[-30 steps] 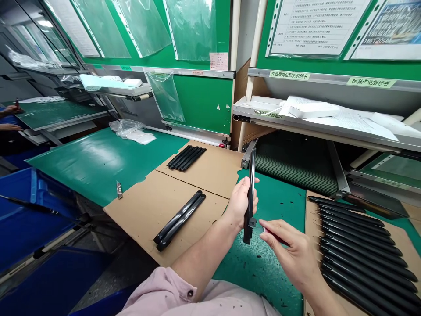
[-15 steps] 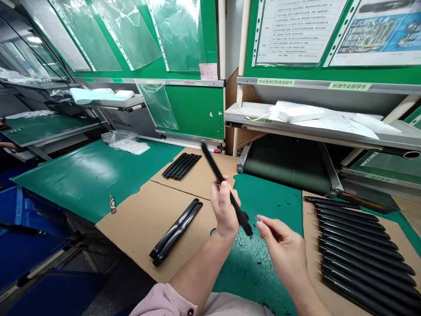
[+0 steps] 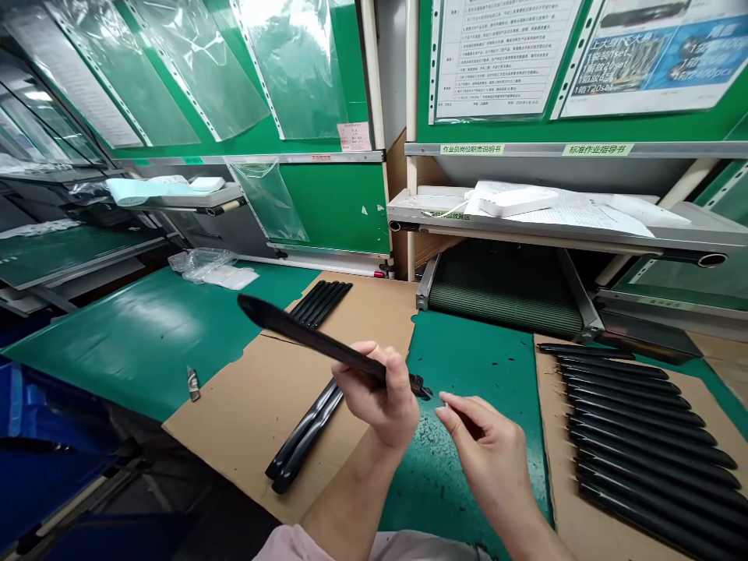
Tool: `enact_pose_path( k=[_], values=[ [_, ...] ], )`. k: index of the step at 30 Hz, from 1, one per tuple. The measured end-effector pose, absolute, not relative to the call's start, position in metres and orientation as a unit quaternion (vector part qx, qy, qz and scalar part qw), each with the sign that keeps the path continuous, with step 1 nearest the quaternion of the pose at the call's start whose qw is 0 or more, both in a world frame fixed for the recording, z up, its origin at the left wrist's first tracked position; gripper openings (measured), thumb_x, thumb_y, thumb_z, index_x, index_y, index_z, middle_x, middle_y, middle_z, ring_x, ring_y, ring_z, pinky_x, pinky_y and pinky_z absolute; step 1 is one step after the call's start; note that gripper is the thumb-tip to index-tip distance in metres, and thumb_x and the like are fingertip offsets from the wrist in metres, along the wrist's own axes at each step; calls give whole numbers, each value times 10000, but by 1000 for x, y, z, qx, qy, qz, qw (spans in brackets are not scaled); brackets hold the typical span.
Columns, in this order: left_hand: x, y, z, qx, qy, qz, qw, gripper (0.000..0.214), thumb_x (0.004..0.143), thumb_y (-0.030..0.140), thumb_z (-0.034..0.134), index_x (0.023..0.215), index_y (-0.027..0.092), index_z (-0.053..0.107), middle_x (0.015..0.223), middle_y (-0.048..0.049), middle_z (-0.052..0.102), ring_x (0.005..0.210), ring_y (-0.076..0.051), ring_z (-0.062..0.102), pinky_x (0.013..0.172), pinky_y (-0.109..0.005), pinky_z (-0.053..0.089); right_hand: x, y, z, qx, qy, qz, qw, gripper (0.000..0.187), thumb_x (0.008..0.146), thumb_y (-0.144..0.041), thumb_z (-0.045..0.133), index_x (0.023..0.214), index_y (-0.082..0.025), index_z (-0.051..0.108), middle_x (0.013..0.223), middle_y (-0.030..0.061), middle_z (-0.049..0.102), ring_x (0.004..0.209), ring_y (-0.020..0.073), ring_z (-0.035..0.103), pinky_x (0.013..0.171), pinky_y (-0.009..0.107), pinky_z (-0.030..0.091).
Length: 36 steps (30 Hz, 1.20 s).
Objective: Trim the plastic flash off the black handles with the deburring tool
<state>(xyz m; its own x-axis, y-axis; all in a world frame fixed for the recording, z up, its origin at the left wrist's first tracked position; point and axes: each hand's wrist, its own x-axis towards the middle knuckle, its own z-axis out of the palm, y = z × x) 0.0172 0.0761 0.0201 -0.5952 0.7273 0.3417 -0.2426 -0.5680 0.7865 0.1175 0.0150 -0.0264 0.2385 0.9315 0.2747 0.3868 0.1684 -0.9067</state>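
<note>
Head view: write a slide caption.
Left hand holding a long black part, right hand pinched near its end, similar parts lying on cardboard to either side.

Reads 作业员岗位职责说明书 on the left label point(image 3: 472, 149) of the right-hand rail point(image 3: 534, 149), and 标准作业指导书 on the right label point(image 3: 597, 149). Shows 件样品放置区 on the shelf label point(image 3: 459, 216), covered at its start, plus 上大身下大身, 1袋装1set and, farther right, 2400pcs on the poster point(image 3: 648, 66). Gives 2025 in the last line of the printed sheet point(image 3: 499, 54), but turns too small to make out elsewhere there, on the pink slip point(image 3: 354, 137) and on the red-lettered label point(image 3: 321, 158).
</note>
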Motion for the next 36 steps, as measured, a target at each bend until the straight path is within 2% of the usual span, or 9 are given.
enact_pose_path(
  k=[5, 12, 15, 18, 22, 25, 28, 32, 36],
  values=[
    [12, 86, 34, 333, 328, 763, 446, 255, 854, 469, 631, 962, 278, 502, 570, 90, 320, 417, -64, 310, 411, -189, 301, 137, 19, -26, -619, -576, 164, 508, 297, 940, -430, 556, 1048, -211, 724, 900, 55, 669, 706, 163, 615, 601, 266, 486],
    [17, 99, 19, 277, 333, 598, 674, 407, 863, 605, 538, 937, 205, 547, 513, 106, 254, 371, -45, 191, 342, -164, 201, 150, 21, -14, -516, -708, 222, 427, 292, 1019, -366, 410, 1183, -229, 609, 933, 53, 619, 796, 167, 603, 648, 257, 476],
    [23, 94, 14, 292, 325, 548, 714, 417, 851, 601, 560, 949, 195, 548, 507, 108, 274, 375, -44, 209, 344, -158, 207, 151, 22, -10, -506, -756, 178, 377, 326, 1044, -366, 320, 1047, -213, 608, 877, 41, 617, 761, 162, 583, 631, 263, 424],
    [27, 91, 14, 297, 319, 514, 739, 403, 848, 582, 575, 950, 194, 541, 503, 109, 294, 373, -43, 211, 344, -153, 203, 151, 25, -6, -508, -794, 76, 325, 431, 1016, -524, 328, 891, -199, 581, 778, 26, 577, 686, 168, 530, 597, 286, 336],
    [28, 89, 15, 296, 309, 502, 751, 361, 869, 545, 565, 930, 191, 534, 479, 109, 286, 371, -46, 200, 337, -155, 201, 150, 27, -5, -501, -809, -18, 307, 577, 949, -688, 293, 841, -195, 572, 737, 18, 561, 652, 169, 496, 597, 297, 275],
    [28, 88, 14, 291, 312, 505, 750, 324, 892, 516, 543, 926, 194, 528, 479, 109, 275, 365, -43, 183, 331, -149, 187, 148, 24, -8, -501, -810, -36, 303, 594, 966, -665, 285, 677, -197, 509, 620, -3, 499, 562, 143, 434, 561, 301, 225],
    [29, 87, 14, 294, 310, 504, 751, 302, 926, 495, 493, 931, 195, 524, 479, 106, 272, 358, -45, 188, 329, -149, 188, 146, 22, -7, -517, -787, 23, 335, 574, 937, -672, 396, 619, -197, 452, 577, -24, 470, 531, 122, 414, 538, 286, 226],
    [31, 86, 15, 302, 299, 490, 761, 292, 944, 475, 464, 938, 190, 526, 474, 103, 276, 354, -48, 206, 329, -148, 199, 153, 30, -2, -596, -680, 136, 404, 455, 903, -611, 535, 696, -207, 513, 657, -28, 514, 581, 118, 473, 543, 255, 316],
    [31, 88, 18, 302, 299, 488, 762, 287, 944, 475, 467, 935, 193, 521, 469, 107, 271, 350, -43, 169, 320, -141, 183, 163, 28, -7, -601, -653, 174, 427, 326, 1026, -407, 371, 1066, -228, 641, 913, 23, 612, 789, 148, 585, 670, 269, 421]
  ],
)
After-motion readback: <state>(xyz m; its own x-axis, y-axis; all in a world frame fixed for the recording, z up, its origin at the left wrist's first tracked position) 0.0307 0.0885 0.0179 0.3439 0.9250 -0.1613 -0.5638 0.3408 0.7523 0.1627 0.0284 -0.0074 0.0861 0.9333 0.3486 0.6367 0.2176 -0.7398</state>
